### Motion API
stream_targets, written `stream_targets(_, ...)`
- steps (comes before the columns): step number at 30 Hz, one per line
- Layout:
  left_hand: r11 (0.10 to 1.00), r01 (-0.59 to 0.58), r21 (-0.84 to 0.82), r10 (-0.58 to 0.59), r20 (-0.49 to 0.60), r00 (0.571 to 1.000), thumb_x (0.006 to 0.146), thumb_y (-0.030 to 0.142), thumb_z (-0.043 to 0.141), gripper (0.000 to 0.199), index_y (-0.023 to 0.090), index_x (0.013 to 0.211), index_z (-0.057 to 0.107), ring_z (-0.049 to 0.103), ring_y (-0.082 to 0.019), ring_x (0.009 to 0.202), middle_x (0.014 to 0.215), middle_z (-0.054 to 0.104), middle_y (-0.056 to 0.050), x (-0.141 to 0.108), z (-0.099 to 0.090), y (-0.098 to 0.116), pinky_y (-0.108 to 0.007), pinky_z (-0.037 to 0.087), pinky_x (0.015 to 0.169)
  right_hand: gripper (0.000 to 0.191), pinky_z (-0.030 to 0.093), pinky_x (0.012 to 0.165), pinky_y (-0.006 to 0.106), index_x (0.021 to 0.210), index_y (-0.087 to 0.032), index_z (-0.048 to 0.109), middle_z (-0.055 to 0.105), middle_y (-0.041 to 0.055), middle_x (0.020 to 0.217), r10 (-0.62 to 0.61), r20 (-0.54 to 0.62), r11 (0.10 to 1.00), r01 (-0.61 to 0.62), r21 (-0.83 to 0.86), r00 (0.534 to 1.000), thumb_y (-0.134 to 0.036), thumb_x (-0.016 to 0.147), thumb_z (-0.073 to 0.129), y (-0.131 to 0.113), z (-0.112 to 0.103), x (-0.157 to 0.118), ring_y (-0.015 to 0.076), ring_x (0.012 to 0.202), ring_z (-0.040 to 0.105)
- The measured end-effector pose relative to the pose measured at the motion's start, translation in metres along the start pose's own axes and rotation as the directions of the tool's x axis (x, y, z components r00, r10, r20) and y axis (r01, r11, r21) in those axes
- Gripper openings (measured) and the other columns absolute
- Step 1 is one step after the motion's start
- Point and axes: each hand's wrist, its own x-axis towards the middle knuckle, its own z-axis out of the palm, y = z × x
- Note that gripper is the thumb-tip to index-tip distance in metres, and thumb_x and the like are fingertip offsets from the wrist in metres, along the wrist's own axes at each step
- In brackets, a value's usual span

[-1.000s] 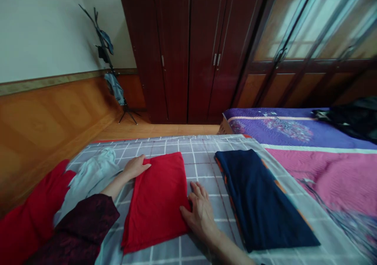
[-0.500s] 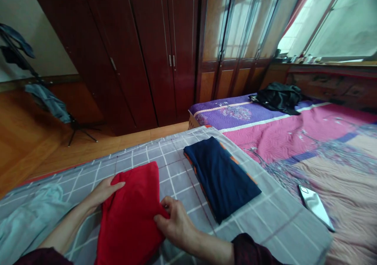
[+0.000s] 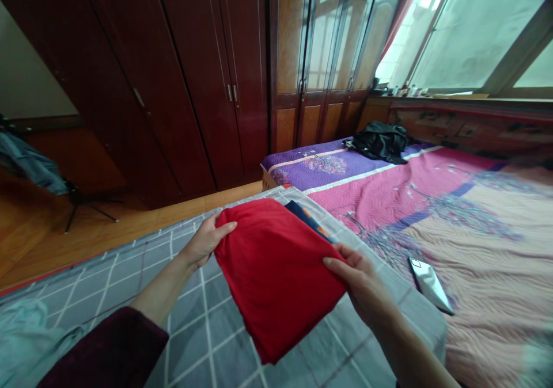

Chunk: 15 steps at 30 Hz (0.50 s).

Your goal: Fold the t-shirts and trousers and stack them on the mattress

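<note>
Both hands hold a folded red garment (image 3: 280, 273) by its edges. My left hand (image 3: 206, 239) pinches its far left corner, thumb on top and fingers underneath. On the right edge, my right hand (image 3: 356, 273) grips the cloth the same way. The garment is raised over the grey checked cover (image 3: 185, 313), its near corner pointing down toward me. Behind it shows only the far end of a folded navy garment with orange trim (image 3: 309, 220); the red cloth hides the rest.
A crumpled pale green cloth (image 3: 30, 342) lies at the left. On the pink and purple bedspread (image 3: 389, 204) are a phone (image 3: 431, 284) and a black garment (image 3: 380, 141). Dark red wardrobes (image 3: 194, 88) line the wall, and a black stand (image 3: 80, 204) is on the floor.
The red garment has been lifted and carried right, and it now covers most of the navy one. My right hand has shifted along with it, and the view has turned right.
</note>
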Motion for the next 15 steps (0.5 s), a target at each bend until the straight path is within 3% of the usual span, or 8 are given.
stream_targets(5, 0.996, -0.09, -0.015, 0.091, 0.09, 0.992, 0.07, 0.033, 0.071, 0.05, 0.011, 0.113, 0.058, 0.065, -0.022, 0.096, 0.106, 0.069, -0.009, 0.056, 0.051, -0.011, -0.036, 0.05, 0.088, 0.033, 0.049, 0.066, 0.027, 0.087, -0.018, 0.063, 0.07, 0.0043, 0.082, -0.071, -0.127, 0.996, 0.064, -0.058, 0.989, -0.038, 0.064, 0.076, 0.014, -0.059, 0.027, 0.0178, 0.071, 0.065)
stream_targets(7, 0.998, -0.049, 0.046, 0.045, 0.075, 0.996, 0.069, 0.03, 0.069, 0.047, 0.012, 0.112, 0.059, 0.065, -0.021, 0.092, 0.105, 0.069, -0.009, 0.074, 0.061, -0.03, -0.034, 0.05, 0.084, 0.033, 0.047, 0.058, 0.025, 0.081, -0.017, 0.065, 0.069, 0.0038, 0.073, -0.052, -0.198, 0.985, 0.017, -0.172, 0.979, -0.041, 0.062, 0.075, 0.031, -0.078, 0.04, 0.0169, 0.063, 0.063)
stream_targets(10, 0.989, 0.034, 0.144, -0.035, 0.007, 0.999, 0.063, 0.018, 0.07, 0.034, 0.011, 0.096, 0.062, 0.064, -0.02, 0.081, 0.091, 0.07, -0.008, 0.089, 0.063, -0.067, -0.031, 0.051, 0.075, 0.033, 0.037, 0.039, 0.023, 0.071, -0.016, 0.064, 0.056, -0.0023, 0.049, -0.01, -0.27, 0.966, -0.061, -0.252, 0.963, -0.045, 0.059, 0.075, 0.056, -0.097, 0.052, 0.0123, 0.041, 0.049)
stream_targets(13, 0.974, 0.071, 0.214, -0.06, -0.058, 0.997, 0.061, 0.009, 0.066, 0.025, 0.013, 0.086, 0.062, 0.062, -0.018, 0.075, 0.082, 0.069, -0.004, 0.093, 0.058, -0.094, -0.027, 0.048, 0.07, 0.035, 0.033, 0.036, 0.022, 0.074, -0.017, 0.065, 0.051, -0.0053, 0.046, -0.023, -0.301, 0.964, -0.059, -0.261, 0.953, -0.049, 0.061, 0.072, 0.07, -0.104, 0.055, 0.0105, 0.037, 0.044)
stream_targets(15, 0.968, 0.079, 0.239, -0.063, -0.074, 0.995, 0.063, 0.007, 0.062, 0.023, 0.014, 0.085, 0.061, 0.061, -0.015, 0.071, 0.079, 0.067, -0.001, 0.092, 0.053, -0.101, -0.023, 0.046, 0.064, 0.035, 0.033, 0.035, 0.021, 0.075, -0.018, 0.064, 0.051, -0.0055, 0.048, -0.038, -0.315, 0.965, -0.046, -0.257, 0.948, -0.05, 0.063, 0.071, 0.074, -0.105, 0.054, 0.0096, 0.038, 0.043)
